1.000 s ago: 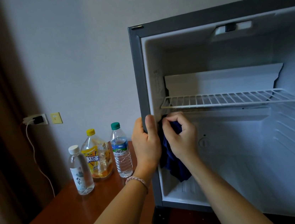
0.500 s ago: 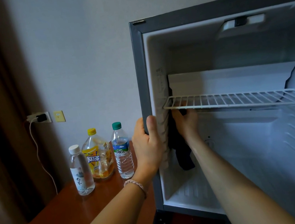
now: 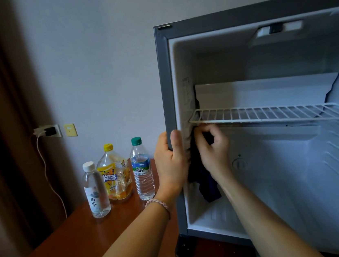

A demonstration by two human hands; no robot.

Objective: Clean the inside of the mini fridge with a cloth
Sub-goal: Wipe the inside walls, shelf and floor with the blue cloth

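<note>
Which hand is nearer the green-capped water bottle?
Left. The left hand grips the fridge's front edge, just right of the green-capped bottle; the right hand holds the cloth inside, farther off.

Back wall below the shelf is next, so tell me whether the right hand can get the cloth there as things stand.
Probably yes. The right hand already holds the cloth inside the fridge, just under the wire shelf, and nothing visible stands between it and the back wall.

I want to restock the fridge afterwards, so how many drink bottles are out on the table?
3, grouped on the wooden table left of the fridge: white-capped bottle in front, yellow-capped tea bottle behind, green-capped water bottle nearest the fridge. None looks hidden.
</note>
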